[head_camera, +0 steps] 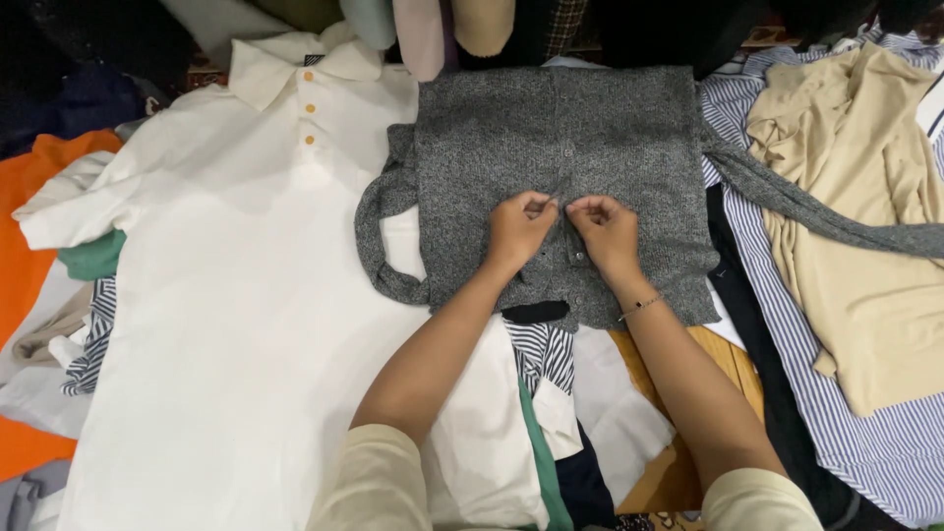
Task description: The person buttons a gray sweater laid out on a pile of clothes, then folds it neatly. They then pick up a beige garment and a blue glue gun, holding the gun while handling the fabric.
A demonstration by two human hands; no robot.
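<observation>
The left hand (518, 228) and right hand (607, 232) pinch the button line of the flat grey knit cardigan (560, 147), which runs from 6 to 12 o'clock between them.

Clothes cover nearly everything. A wooden surface (733, 369), perhaps a table, peeks through at five o'clock; at twelve o'clock the far edge sinks into dark shadow. Light falls evenly from above.

— What carries all this?
— A wooden surface (739, 366), bare only in a small patch.
— And right on it?
— Clothes: a white collared shirt (236, 324), a blue-striped shirt (865, 442), an orange garment (20, 265).
</observation>
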